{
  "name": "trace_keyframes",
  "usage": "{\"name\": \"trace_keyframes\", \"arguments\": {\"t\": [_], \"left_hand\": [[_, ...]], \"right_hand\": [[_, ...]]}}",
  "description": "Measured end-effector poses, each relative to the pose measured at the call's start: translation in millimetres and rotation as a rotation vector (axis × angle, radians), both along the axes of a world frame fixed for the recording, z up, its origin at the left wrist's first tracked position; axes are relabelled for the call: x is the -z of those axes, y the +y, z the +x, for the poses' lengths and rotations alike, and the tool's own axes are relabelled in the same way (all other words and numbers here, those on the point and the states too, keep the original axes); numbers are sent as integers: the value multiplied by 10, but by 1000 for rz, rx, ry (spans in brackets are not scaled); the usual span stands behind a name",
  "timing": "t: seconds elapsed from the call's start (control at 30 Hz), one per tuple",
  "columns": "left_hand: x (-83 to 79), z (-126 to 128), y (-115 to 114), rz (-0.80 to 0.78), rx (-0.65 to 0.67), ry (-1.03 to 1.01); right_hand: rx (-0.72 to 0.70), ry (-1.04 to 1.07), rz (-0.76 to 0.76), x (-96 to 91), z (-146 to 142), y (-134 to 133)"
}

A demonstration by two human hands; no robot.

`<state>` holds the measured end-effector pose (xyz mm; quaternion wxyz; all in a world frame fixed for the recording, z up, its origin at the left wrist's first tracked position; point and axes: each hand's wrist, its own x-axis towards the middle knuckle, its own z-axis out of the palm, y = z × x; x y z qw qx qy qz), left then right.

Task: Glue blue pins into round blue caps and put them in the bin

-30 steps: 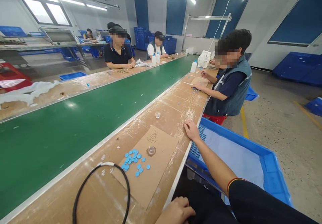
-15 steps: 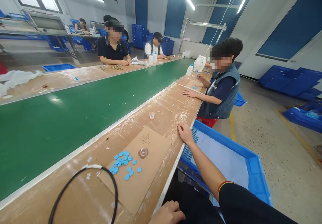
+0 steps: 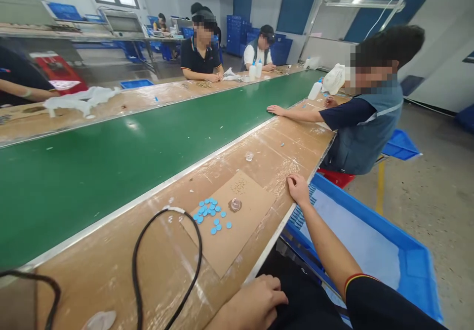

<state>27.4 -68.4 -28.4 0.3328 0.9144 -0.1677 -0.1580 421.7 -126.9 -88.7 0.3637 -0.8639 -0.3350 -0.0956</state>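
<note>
My right hand [image 3: 298, 189] rests on the table's edge with its fingers curled in, and nothing shows in it. Low in the view, my left hand [image 3: 255, 300] lies near the table edge, by my lap, its fingers bent and no object visible in them. Between my hands and the belt lies a sheet of brown cardboard [image 3: 231, 251]. Several round blue discs [image 3: 212, 206] are spread on it, beside a small clear cup [image 3: 235, 204]. Tiny gold-coloured bits [image 3: 238, 185] are scattered near its far corner. Neither hand touches the discs.
A black cable [image 3: 138, 266] loops over the table at left. The green belt [image 3: 155, 137] runs along the far side. A blue tray [image 3: 414, 251] stands beside my right arm. A co-worker [image 3: 377, 132] sits at right, one arm reaching to the belt edge; others sit across.
My view has turned left, so the table and discs appear farther right. The co-worker at right has stretched an arm towards the belt. My hands have stayed nearly in place.
</note>
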Motion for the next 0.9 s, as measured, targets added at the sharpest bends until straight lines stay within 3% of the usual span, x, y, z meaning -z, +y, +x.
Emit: {"name": "trace_keyframes", "arguments": {"t": [0.33,0.9], "left_hand": [[-106,17,-4,63,19,-19],[-102,15,3,21,2,-57]], "right_hand": [[20,3,32,4,14,-13],[47,1,53,-1,-1,-16]]}}
